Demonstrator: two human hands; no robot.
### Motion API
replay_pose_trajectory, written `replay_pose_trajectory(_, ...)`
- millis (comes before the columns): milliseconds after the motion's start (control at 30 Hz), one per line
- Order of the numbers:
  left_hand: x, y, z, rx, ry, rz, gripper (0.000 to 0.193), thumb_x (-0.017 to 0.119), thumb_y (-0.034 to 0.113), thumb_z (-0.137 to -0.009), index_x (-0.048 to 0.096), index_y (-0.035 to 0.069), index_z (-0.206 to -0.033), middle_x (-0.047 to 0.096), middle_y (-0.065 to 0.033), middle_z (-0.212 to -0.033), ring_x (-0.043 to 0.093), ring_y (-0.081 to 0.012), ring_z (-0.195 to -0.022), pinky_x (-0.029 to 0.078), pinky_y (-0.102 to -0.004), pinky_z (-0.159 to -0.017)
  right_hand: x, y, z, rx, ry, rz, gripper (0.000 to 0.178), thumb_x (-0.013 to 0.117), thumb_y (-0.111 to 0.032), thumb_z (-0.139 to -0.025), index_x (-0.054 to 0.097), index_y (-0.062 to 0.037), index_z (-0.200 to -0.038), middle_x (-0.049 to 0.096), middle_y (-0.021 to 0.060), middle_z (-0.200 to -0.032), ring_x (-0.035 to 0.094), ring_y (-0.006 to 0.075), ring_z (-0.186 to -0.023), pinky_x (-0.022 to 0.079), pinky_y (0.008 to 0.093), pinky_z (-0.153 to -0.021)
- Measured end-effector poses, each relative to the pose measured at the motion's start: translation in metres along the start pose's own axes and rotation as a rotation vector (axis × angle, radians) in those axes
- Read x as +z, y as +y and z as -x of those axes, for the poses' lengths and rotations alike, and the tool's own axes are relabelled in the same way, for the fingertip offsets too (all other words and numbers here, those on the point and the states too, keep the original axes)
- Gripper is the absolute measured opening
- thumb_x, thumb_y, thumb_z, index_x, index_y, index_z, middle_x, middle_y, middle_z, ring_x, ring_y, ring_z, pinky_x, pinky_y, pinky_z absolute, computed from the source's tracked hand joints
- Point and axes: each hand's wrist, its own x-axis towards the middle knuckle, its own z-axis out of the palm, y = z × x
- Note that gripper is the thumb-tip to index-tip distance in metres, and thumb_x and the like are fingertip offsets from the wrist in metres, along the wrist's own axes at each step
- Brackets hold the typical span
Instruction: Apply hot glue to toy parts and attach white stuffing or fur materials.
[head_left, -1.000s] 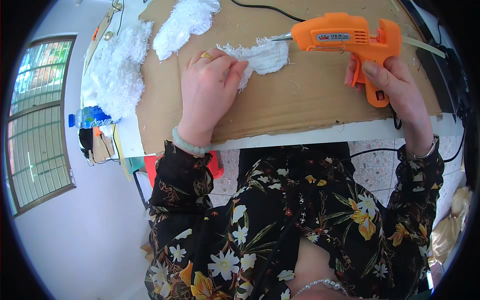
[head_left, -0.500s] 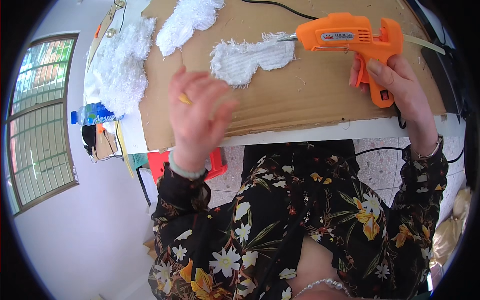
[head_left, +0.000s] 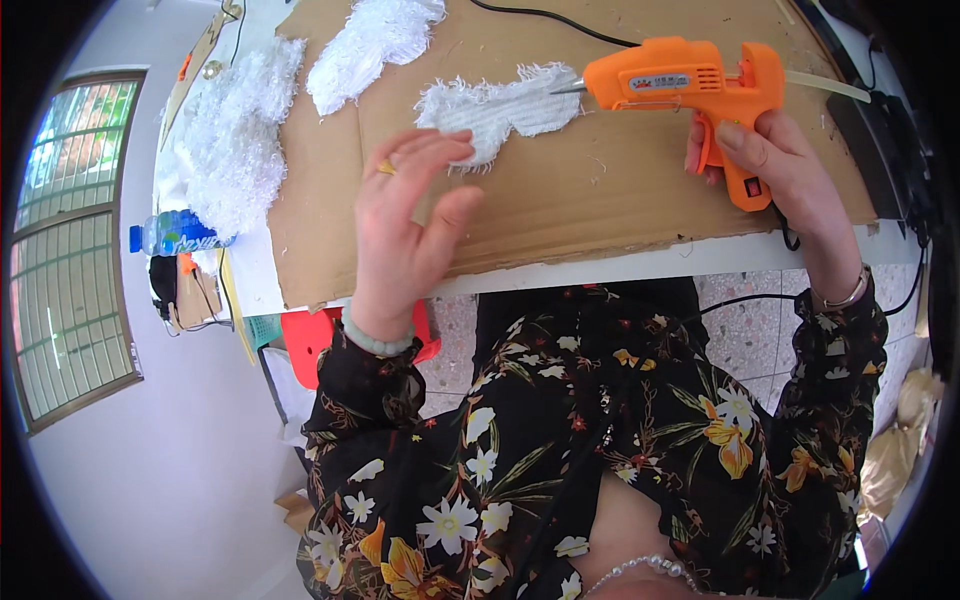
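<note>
My right hand [head_left: 775, 160] is wrapped round the handle of an orange hot glue gun [head_left: 690, 75], fingers at its trigger. A pale glue stick [head_left: 828, 85] sticks out of the gun's back end. The metal nozzle [head_left: 568, 87] points left, at the right end of a white fringed fabric piece [head_left: 500, 108] lying on the cardboard. My left hand [head_left: 410, 215] is open, its thumb apart from the fingers; the fingertips overlap the lower left edge of that piece. Whether they touch it I cannot tell.
Brown cardboard [head_left: 620, 215] covers the table. A second white fringed piece [head_left: 365, 50] lies farther back, with a heap of fluffy white pieces [head_left: 235, 140] at left. A blue-labelled bottle [head_left: 180, 232] is beyond the left edge. The gun's black cord [head_left: 550, 14] crosses the back.
My left hand has opened out, with its fingers now reaching over the fabric's lower left edge. The glue gun stays by the fabric's right end; the whole view has shifted slightly.
</note>
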Motion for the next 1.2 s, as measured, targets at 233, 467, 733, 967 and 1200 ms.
replay_pose_trajectory(233,0.006,-0.002,-0.043,0.043,0.022,-0.120,0.041,0.076,0.013,-0.067,0.062,0.006,-0.105,0.065,-0.0113,-0.102,0.058,-0.0314,-0.102,0.040,-0.0407,-0.095,0.001,-0.017,-0.004,0.153,-0.081,0.306,0.032,0.056,-0.026,-0.093,0.052,-0.0023,-0.115,0.058,0.0034,-0.092,0.051,0.0092,-0.078,0.043,0.0236,-0.069)
replay_pose_trajectory(467,0.020,-0.009,-0.050,0.082,-0.077,-0.162,0.044,0.076,0.016,-0.067,0.060,0.008,-0.107,0.065,-0.0116,-0.083,0.058,-0.0317,-0.102,0.040,-0.0407,-0.095,0.012,-0.026,-0.009,0.104,-0.088,0.570,0.033,0.060,-0.019,-0.091,0.051,-0.0011,-0.117,0.055,-0.0010,-0.090,0.044,0.0050,-0.074,0.038,0.0201,-0.066)
replay_pose_trajectory(733,0.023,-0.011,-0.048,0.067,-0.057,-0.080,0.042,0.076,0.017,-0.068,0.060,0.008,-0.106,0.064,-0.0101,-0.074,0.058,-0.0324,-0.100,0.041,-0.0410,-0.093,0.016,-0.032,-0.014,0.060,-0.121,0.654,0.034,0.060,-0.018,-0.090,0.051,0.0001,-0.117,0.048,-0.0017,-0.084,0.040,0.0072,-0.073,0.037,0.0219,-0.067)
replay_pose_trajectory(967,0.022,-0.010,-0.048,0.078,-0.043,-0.071,0.042,0.076,0.017,-0.068,0.060,0.008,-0.105,0.063,-0.0098,-0.072,0.059,-0.0325,-0.098,0.042,-0.0407,-0.091,0.021,-0.040,-0.019,0.132,-0.132,0.710,0.033,0.059,-0.017,-0.089,0.051,0.0004,-0.116,0.047,-0.0002,-0.081,0.040,0.0079,-0.071,0.037,0.0233,-0.064)
replay_pose_trajectory(1200,0.021,-0.010,-0.047,0.038,-0.100,-0.125,0.045,0.077,0.017,-0.069,0.061,0.009,-0.110,0.067,-0.0088,-0.100,0.056,-0.0295,-0.107,0.044,-0.0387,-0.091,0.025,-0.029,-0.019,-0.198,-0.066,0.769,0.032,0.060,-0.025,-0.088,0.053,0.0047,-0.100,0.047,0.0143,-0.068,0.042,0.0278,-0.062,0.037,0.0365,-0.060)
